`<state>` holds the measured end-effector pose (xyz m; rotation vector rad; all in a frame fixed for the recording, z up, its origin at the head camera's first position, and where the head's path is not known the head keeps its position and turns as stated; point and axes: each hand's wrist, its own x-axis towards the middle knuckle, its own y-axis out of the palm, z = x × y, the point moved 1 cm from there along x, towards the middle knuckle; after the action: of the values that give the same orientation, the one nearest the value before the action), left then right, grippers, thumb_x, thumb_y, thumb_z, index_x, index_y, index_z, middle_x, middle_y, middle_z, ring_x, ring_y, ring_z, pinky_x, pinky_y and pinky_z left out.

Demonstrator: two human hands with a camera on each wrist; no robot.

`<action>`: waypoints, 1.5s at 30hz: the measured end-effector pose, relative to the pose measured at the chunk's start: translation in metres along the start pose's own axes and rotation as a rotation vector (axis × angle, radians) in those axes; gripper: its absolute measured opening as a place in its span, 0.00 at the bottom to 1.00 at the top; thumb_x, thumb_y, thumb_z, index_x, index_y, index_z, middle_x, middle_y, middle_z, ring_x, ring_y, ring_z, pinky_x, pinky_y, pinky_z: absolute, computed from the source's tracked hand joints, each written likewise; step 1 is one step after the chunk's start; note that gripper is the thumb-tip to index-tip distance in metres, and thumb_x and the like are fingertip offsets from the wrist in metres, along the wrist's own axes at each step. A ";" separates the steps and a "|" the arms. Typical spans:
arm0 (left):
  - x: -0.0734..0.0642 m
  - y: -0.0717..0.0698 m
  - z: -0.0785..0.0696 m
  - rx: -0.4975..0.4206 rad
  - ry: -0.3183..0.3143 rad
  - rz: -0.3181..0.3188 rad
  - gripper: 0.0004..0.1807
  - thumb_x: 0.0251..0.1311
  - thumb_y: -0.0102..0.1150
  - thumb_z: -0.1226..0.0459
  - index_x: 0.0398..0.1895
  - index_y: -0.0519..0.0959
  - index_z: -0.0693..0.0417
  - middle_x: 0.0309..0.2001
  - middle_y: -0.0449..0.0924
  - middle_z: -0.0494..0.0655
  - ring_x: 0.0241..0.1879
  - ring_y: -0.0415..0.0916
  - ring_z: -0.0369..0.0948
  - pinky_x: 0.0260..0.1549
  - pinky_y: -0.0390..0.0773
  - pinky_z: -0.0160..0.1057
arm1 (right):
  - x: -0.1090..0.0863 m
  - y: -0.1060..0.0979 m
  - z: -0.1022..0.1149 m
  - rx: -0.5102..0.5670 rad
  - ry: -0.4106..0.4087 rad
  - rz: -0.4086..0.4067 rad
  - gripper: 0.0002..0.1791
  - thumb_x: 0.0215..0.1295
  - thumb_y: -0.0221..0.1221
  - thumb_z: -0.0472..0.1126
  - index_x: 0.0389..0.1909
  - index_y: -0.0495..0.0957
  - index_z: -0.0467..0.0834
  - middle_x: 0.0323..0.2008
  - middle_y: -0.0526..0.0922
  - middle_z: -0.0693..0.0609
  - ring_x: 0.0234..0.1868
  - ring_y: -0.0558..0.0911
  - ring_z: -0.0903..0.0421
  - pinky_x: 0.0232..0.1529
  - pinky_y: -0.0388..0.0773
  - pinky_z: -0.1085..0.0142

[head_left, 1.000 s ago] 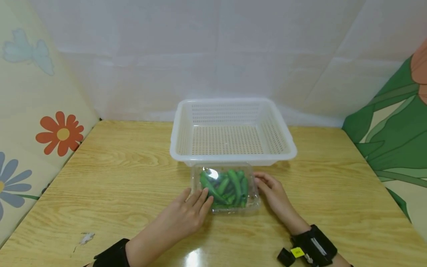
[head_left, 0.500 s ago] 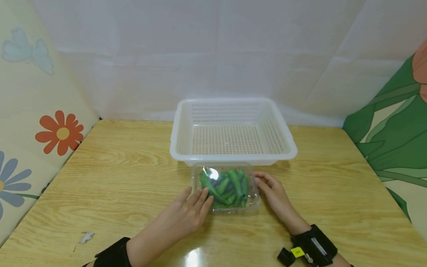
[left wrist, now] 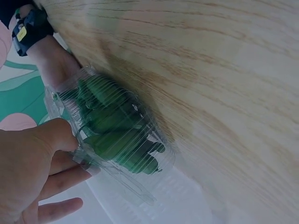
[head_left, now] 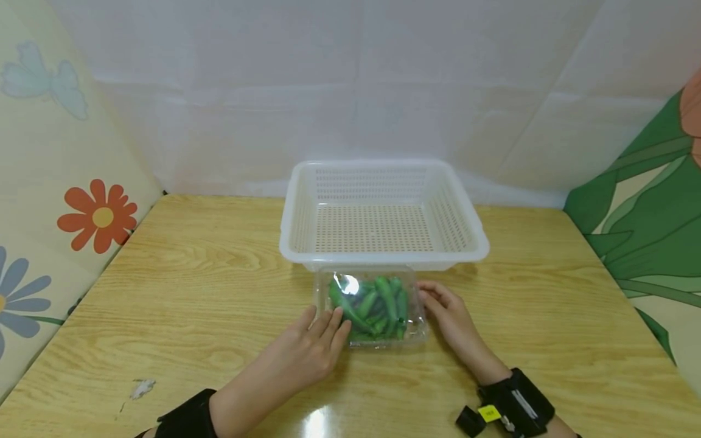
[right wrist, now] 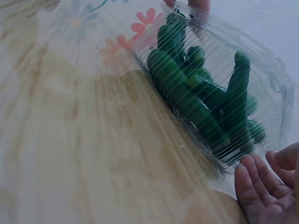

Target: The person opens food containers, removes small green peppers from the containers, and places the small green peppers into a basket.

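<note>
A clear plastic clamshell box (head_left: pixel 414 331) lies on the table, its lid down. Inside are several long green vegetables (head_left: pixel 386 301) that look like peppers, also visible through the ribbed wall in the right wrist view. My left hand (head_left: pixel 309 347) grips the box's near left corner, thumb at the side and fingers over the lid; the left wrist view shows this thumb (left wrist: pixel 60 133) and the fingers about the rim. At the far right side, my right hand (head_left: pixel 454 319) touches the box with its fingertips. In the right wrist view, its fingers (right wrist: pixel 257 182) are loosely bent against the box end.
Right behind the box stands a white perforated plastic basket (head_left: pixel 383 258) with nothing inside. The wooden table (head_left: pixel 219 261) extends to both sides. White cloth (head_left: pixel 350 91) hangs behind, and flower-printed panels (head_left: pixel 98 216) flank the table. A torn pale patch (head_left: pixel 143 388) marks the near left tabletop.
</note>
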<state>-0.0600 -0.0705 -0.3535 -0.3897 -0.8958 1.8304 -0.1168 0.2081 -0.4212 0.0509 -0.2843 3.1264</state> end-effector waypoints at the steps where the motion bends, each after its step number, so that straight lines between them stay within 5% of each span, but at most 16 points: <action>1: 0.000 0.000 0.000 0.002 0.003 0.001 0.21 0.66 0.56 0.60 0.62 0.78 0.49 0.59 0.79 0.46 0.55 0.80 0.39 0.55 0.79 0.42 | 0.000 0.000 0.000 0.000 -0.001 0.001 0.17 0.75 0.52 0.34 0.55 0.73 0.24 0.38 0.82 0.64 0.40 0.79 0.68 0.41 0.78 0.75; 8: 0.000 -0.001 0.000 0.001 0.009 0.020 0.22 0.65 0.59 0.61 0.63 0.78 0.49 0.59 0.79 0.46 0.55 0.79 0.39 0.56 0.78 0.42 | 0.000 -0.001 0.001 -0.001 0.002 0.008 0.17 0.75 0.52 0.35 0.55 0.73 0.25 0.44 0.83 0.53 0.42 0.79 0.68 0.43 0.78 0.75; 21: 0.003 -0.002 -0.001 0.011 0.013 0.032 0.20 0.67 0.56 0.60 0.62 0.78 0.49 0.58 0.80 0.46 0.55 0.80 0.40 0.55 0.78 0.41 | 0.000 0.000 0.001 -0.013 0.021 0.000 0.17 0.75 0.51 0.34 0.55 0.73 0.25 0.45 0.82 0.49 0.41 0.79 0.68 0.42 0.78 0.75; 29: 0.002 -0.001 -0.001 -0.030 -0.014 -0.010 0.20 0.64 0.59 0.62 0.59 0.80 0.51 0.57 0.81 0.48 0.53 0.81 0.41 0.54 0.80 0.42 | 0.000 -0.001 0.001 -0.008 0.005 -0.005 0.16 0.75 0.52 0.34 0.54 0.72 0.24 0.42 0.83 0.57 0.41 0.79 0.69 0.41 0.79 0.76; 38: 0.000 0.001 0.003 -0.136 -0.043 -0.016 0.20 0.64 0.60 0.63 0.60 0.79 0.52 0.58 0.80 0.49 0.55 0.79 0.42 0.54 0.80 0.42 | 0.000 -0.001 0.001 -0.010 0.023 -0.002 0.16 0.75 0.51 0.34 0.56 0.73 0.25 0.45 0.83 0.48 0.40 0.79 0.68 0.41 0.79 0.75; 45: -0.005 0.005 0.011 -0.292 -0.069 0.057 0.29 0.59 0.68 0.59 0.64 0.74 0.47 0.62 0.74 0.50 0.60 0.74 0.47 0.57 0.77 0.46 | 0.000 -0.001 0.002 -0.002 0.035 0.002 0.16 0.75 0.51 0.34 0.56 0.73 0.26 0.46 0.82 0.45 0.40 0.79 0.67 0.41 0.79 0.74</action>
<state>-0.0680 -0.0800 -0.3506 -0.5411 -1.2169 1.7767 -0.1165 0.2083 -0.4194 -0.0035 -0.2873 3.1258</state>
